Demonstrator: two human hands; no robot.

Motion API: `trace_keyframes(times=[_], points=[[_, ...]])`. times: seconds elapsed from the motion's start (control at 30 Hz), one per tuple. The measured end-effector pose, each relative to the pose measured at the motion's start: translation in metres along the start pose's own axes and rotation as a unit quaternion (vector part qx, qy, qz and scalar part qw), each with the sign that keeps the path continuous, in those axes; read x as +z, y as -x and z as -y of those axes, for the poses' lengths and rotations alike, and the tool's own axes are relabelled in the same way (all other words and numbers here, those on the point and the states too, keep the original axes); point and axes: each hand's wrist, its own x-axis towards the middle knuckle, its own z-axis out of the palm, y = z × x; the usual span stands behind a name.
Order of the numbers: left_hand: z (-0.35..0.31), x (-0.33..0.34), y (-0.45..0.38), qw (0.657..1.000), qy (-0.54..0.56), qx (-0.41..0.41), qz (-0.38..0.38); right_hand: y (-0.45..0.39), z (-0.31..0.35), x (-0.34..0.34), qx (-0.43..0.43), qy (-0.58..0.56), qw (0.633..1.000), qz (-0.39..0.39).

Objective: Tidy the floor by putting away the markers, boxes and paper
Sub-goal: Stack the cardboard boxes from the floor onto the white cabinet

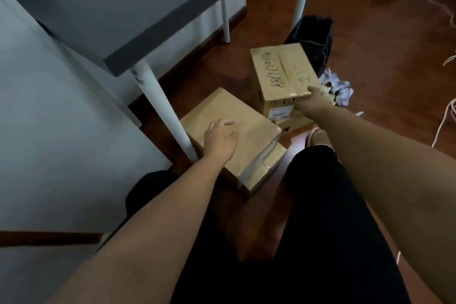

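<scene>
Two boxes sit on the wooden floor by the bench. I see my left hand resting flat, fingers loosely spread, on the near box. My right hand grips the near corner of the far box (marker scrawl on top). Crumpled paper lies just beyond it, beside a black bin.

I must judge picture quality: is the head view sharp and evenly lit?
Head view: dim overall; table edges bend from the wide lens; writing on the far box is soft, the right hand slightly blurred, and the crumpled paper lacks detail.
</scene>
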Motion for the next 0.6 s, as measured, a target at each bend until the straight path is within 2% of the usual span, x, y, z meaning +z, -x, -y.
trace_keyframes(times=[0.13,0.27,0.33,0.43,0.53,0.6], points=[[0.032,0.022,0.001,0.989,0.039,-0.140,0.027,-0.022,-0.025,0.030,0.035,0.045,0.995,0.077],[0.060,0.039,0.009,0.961,0.088,-0.261,-0.005,-0.029,-0.053,0.062,0.053,0.043,0.992,0.105],[0.072,0.046,0.013,0.952,0.080,-0.295,0.003,-0.031,-0.069,0.079,0.059,0.015,0.992,0.112],[0.085,0.057,0.019,0.937,0.072,-0.335,0.066,-0.034,-0.086,0.098,0.068,-0.066,0.988,0.119],[0.090,0.070,0.022,0.910,0.128,-0.372,0.132,-0.041,-0.101,0.108,0.080,-0.123,0.981,0.128],[0.087,0.079,0.024,0.902,0.188,-0.365,0.130,-0.043,-0.106,0.110,0.098,-0.142,0.979,0.112]])
